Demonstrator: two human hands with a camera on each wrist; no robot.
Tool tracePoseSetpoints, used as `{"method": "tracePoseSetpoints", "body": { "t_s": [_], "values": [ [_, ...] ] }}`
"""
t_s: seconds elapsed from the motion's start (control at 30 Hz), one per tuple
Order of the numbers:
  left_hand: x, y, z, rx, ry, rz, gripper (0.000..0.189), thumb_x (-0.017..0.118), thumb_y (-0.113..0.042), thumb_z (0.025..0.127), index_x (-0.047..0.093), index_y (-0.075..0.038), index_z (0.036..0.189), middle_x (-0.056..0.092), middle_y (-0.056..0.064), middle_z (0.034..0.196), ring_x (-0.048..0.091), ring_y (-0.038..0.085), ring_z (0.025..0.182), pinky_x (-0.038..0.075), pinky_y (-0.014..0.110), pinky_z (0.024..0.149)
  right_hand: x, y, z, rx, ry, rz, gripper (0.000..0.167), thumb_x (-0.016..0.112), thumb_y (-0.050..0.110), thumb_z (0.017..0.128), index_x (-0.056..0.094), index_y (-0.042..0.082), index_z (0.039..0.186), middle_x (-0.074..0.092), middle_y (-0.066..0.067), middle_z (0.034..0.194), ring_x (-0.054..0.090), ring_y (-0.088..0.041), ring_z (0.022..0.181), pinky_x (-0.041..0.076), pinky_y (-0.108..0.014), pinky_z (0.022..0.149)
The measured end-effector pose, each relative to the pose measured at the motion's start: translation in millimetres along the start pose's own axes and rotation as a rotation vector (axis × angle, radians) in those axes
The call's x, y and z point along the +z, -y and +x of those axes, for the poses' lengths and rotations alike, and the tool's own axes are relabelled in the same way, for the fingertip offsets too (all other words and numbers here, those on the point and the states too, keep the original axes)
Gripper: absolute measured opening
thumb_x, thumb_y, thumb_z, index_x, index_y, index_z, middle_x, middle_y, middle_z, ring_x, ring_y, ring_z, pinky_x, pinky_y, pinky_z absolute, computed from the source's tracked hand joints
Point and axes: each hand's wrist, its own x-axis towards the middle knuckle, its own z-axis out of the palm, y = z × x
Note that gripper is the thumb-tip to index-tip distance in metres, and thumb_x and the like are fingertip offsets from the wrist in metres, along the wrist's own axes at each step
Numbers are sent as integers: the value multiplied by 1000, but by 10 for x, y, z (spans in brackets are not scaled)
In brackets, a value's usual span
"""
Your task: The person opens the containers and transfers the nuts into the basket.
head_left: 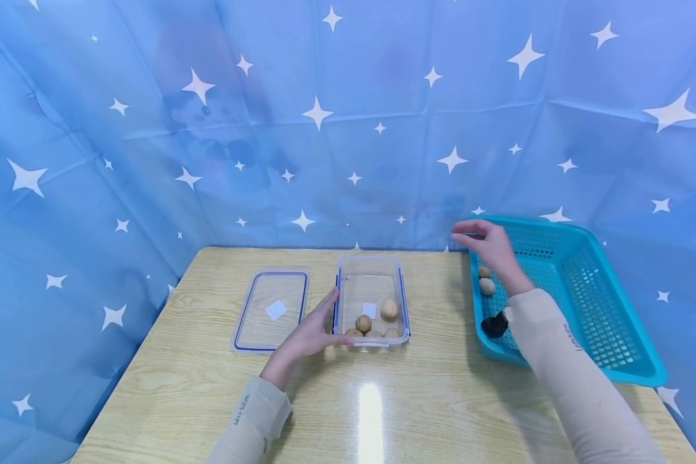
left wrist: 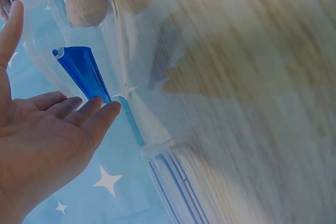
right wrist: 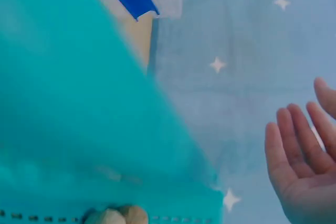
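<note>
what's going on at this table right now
A person's left hand is at the left side of a clear container, its thumb by the near edge. Inside are several round brown items, mostly gathered toward the near end. The right hand holds nothing and is up by the far left corner of a teal basket, where two more round pieces show. The container is open, with its lid lying to the left.

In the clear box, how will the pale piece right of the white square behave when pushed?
The pale piece would probably roll, since it looks rounded. The clear box has raised sides, so those should likely keep it in.
</note>
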Motion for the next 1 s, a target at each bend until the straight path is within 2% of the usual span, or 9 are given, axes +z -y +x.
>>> {"method": "tracePoseSetpoints", "body": {
  "t_s": [0.2,0.43,0.67,0.87,1.0],
  "values": [
    [-4,5,12,-11,-4,13,110,82,-39,80,12,-16,162,8,8,170,17,39,154,20,61,123,110,164,-58,-53,21,-12,47,60,39,99,60,9,135,60,-16,138,59,-20,117,51,-47,101],
    [-11,-12,4,-14,-3,8,110,82,-39,80,12,-19,162,8,4,170,17,38,154,21,60,123,271,325,-94,-65,77,21,45,63,40,97,62,11,131,63,-13,134,61,-20,114,51,-42,100],
    [-8,-16,4,-9,-4,20,109,82,-39,81,11,-18,162,8,6,170,17,38,154,21,61,123,485,401,-152,-101,130,60,40,66,32,97,64,7,128,65,-16,129,63,-6,103,55,-35,95],
    [4,-13,7,-11,-2,21,110,82,-38,80,12,-18,162,8,6,170,17,39,154,21,60,123,685,375,-198,-82,188,104,36,67,27,97,65,6,126,65,-17,129,64,-26,112,54,-47,99],
    [12,-14,7,-12,-4,26,109,82,-37,81,12,-17,162,8,6,170,17,38,154,20,60,124,799,346,-250,-93,201,106,34,67,25,96,66,6,125,66,-18,128,64,-33,115,55,-48,99]
  ]
}}
